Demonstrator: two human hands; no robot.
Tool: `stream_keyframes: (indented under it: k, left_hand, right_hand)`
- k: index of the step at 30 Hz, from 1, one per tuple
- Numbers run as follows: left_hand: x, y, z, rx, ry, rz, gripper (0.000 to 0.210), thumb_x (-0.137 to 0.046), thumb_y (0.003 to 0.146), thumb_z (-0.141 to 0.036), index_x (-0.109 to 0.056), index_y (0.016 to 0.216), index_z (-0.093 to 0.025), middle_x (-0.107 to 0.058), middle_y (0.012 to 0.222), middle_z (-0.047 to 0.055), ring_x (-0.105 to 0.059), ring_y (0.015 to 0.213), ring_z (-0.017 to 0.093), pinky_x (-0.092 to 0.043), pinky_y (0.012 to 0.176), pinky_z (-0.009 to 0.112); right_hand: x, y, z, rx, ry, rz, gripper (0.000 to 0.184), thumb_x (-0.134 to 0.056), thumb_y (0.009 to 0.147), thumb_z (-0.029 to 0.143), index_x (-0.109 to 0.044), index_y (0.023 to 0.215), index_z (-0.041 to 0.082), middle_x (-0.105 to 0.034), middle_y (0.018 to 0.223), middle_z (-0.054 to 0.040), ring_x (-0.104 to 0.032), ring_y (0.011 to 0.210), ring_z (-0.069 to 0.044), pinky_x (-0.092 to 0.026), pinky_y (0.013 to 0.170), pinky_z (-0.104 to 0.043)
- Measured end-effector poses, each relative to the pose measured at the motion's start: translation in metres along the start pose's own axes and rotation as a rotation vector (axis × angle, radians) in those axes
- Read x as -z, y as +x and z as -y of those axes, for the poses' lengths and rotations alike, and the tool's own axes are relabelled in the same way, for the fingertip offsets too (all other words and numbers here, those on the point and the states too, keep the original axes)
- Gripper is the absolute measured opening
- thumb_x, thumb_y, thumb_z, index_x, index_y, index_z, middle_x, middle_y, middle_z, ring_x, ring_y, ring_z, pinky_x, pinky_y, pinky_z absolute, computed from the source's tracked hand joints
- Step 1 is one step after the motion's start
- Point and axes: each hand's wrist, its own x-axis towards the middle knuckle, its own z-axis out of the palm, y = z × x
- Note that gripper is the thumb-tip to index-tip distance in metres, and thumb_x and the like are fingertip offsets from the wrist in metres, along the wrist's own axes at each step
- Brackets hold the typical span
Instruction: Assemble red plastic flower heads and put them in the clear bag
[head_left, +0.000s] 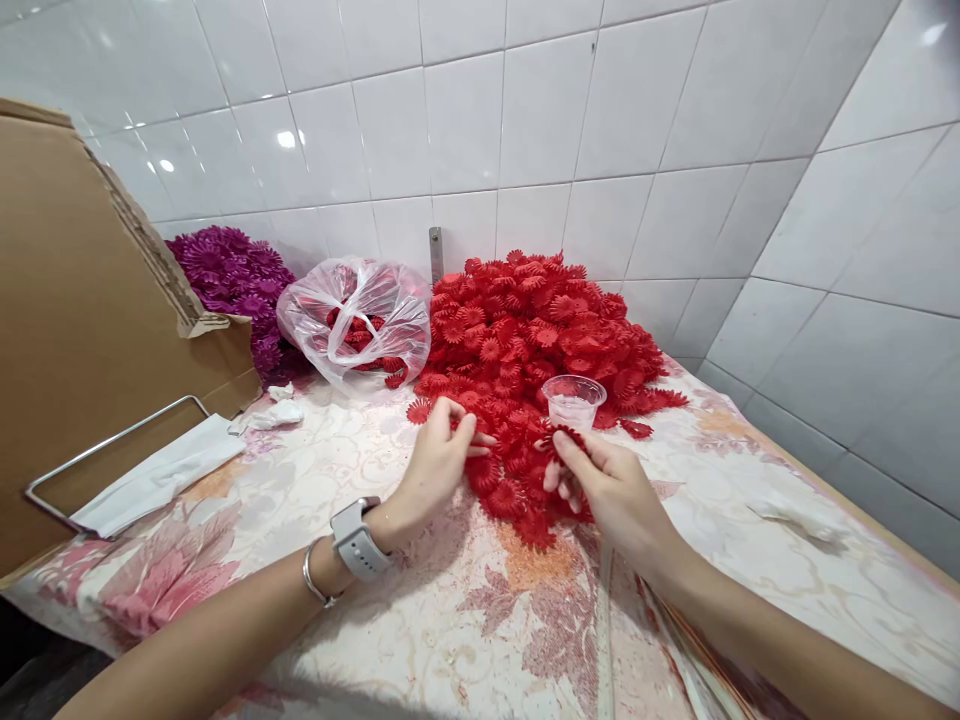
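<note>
A large heap of red scalloped flower pieces [540, 320] lies in front of me, with a smaller spread of them running toward me between my hands. My right hand [611, 485] pinches a dark red flower piece [561, 436] between thumb and fingers, at the right side of that spread. At its left side is my left hand [435, 455], thumb and index finger brought together and other fingers reaching over the red pieces. Whatever its fingertips grip is hidden. Just behind my right hand stands a clear plastic cup [574, 400] with whitish contents.
A tied clear plastic bag [356, 325] with red pieces sits left of the heap, beside a purple flower heap [236, 285]. At left stands a cardboard box [97, 300] near a metal wire frame [112, 458]. Thin strips [686, 640] lie under my right forearm on the floral cloth [420, 640].
</note>
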Motion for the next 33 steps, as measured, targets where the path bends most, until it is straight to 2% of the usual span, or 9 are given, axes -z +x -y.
stream_keyframes:
  k: [4, 7, 9, 12, 16, 21, 23, 27, 33]
  left_hand:
    - [0.011, 0.007, 0.000, -0.317, 0.493, -0.082, 0.015, -0.055, 0.067, -0.009, -0.044, 0.072, -0.018, -0.050, 0.087, 0.003, -0.049, 0.091, 0.019, -0.040, 0.084, 0.037]
    - [0.010, 0.002, -0.006, -0.460, 0.527, -0.043, 0.014, -0.055, 0.073, -0.012, -0.049, 0.085, -0.017, -0.051, 0.103, 0.007, -0.045, 0.103, 0.020, -0.034, 0.092, 0.037]
    - [0.007, -0.003, -0.010, -0.477, 0.453, 0.022, 0.012, -0.052, 0.078, -0.019, -0.051, 0.090, -0.018, -0.051, 0.106, 0.007, -0.045, 0.106, 0.019, -0.034, 0.094, 0.035]
    - [0.003, -0.008, -0.013, -0.395, 0.320, 0.178, 0.024, -0.056, 0.078, -0.029, -0.054, 0.100, -0.019, -0.052, 0.112, 0.007, -0.046, 0.110, 0.019, -0.034, 0.096, 0.033]
    - [0.002, -0.009, -0.014, -0.232, 0.174, 0.354, 0.032, -0.056, 0.079, -0.027, -0.054, 0.110, -0.020, -0.053, 0.118, 0.007, -0.049, 0.110, 0.018, -0.036, 0.095, 0.032]
    - [-0.001, -0.013, -0.016, -0.101, 0.025, 0.562, 0.023, -0.043, 0.085, -0.027, -0.062, 0.092, -0.016, -0.063, 0.082, 0.004, -0.058, 0.075, 0.014, -0.046, 0.071, 0.027]
    - [-0.002, -0.013, -0.016, -0.056, -0.053, 0.505, 0.024, -0.043, 0.085, -0.027, -0.063, 0.092, -0.015, -0.063, 0.078, 0.003, -0.058, 0.075, 0.014, -0.046, 0.072, 0.026]
    - [-0.002, -0.008, -0.013, 0.074, -0.321, 0.297, 0.027, -0.049, 0.081, -0.031, -0.061, 0.095, -0.012, -0.066, 0.096, 0.010, -0.060, 0.087, 0.019, -0.046, 0.077, 0.032]
    - [0.001, -0.002, -0.011, 0.206, -0.353, 0.323, 0.025, -0.057, 0.076, -0.032, -0.062, 0.072, -0.008, -0.069, 0.075, 0.013, -0.064, 0.062, 0.015, -0.050, 0.069, 0.030]
  right_hand:
    - [0.001, 0.001, 0.003, -0.048, 0.118, 0.035, 0.035, -0.045, 0.079, 0.052, -0.047, 0.066, 0.019, -0.055, 0.061, -0.0002, -0.040, 0.044, -0.008, -0.032, 0.040, -0.021]
    - [-0.002, 0.000, 0.004, -0.075, 0.165, 0.110, 0.029, -0.044, 0.080, 0.047, -0.050, 0.075, 0.018, -0.053, 0.064, 0.0005, -0.039, 0.047, -0.009, -0.031, 0.040, -0.021]
    - [-0.003, -0.001, 0.003, -0.044, 0.147, 0.164, 0.030, -0.043, 0.081, 0.043, -0.052, 0.094, 0.018, -0.052, 0.065, 0.0006, -0.041, 0.051, -0.010, -0.031, 0.041, -0.021]
    - [-0.003, -0.003, 0.001, 0.035, 0.071, 0.247, 0.044, -0.042, 0.084, 0.039, -0.038, 0.125, 0.022, -0.051, 0.066, 0.0014, -0.042, 0.052, -0.012, -0.031, 0.043, -0.022]
    - [-0.002, -0.005, -0.002, 0.079, 0.027, 0.298, 0.052, -0.039, 0.088, 0.036, -0.022, 0.135, 0.026, -0.043, 0.058, 0.0051, -0.041, 0.051, -0.012, -0.032, 0.046, -0.023]
    - [-0.003, -0.006, 0.000, 0.065, 0.069, 0.368, 0.052, -0.037, 0.089, 0.036, -0.018, 0.136, 0.026, -0.045, 0.055, 0.0067, -0.044, 0.048, -0.010, -0.035, 0.048, -0.023]
    - [-0.002, -0.006, 0.002, 0.040, 0.100, 0.339, 0.054, -0.040, 0.087, 0.038, -0.018, 0.135, 0.026, -0.049, 0.057, 0.0066, -0.044, 0.045, -0.010, -0.034, 0.045, -0.022]
    - [0.000, -0.004, 0.005, 0.023, 0.154, 0.150, 0.049, -0.045, 0.083, 0.044, -0.032, 0.125, 0.023, -0.052, 0.053, 0.0067, -0.041, 0.040, -0.008, -0.032, 0.040, -0.020]
    - [0.000, -0.001, 0.006, 0.019, 0.166, 0.078, 0.039, -0.046, 0.081, 0.043, -0.041, 0.111, 0.019, -0.050, 0.049, 0.0068, -0.039, 0.038, -0.009, -0.032, 0.038, -0.021]
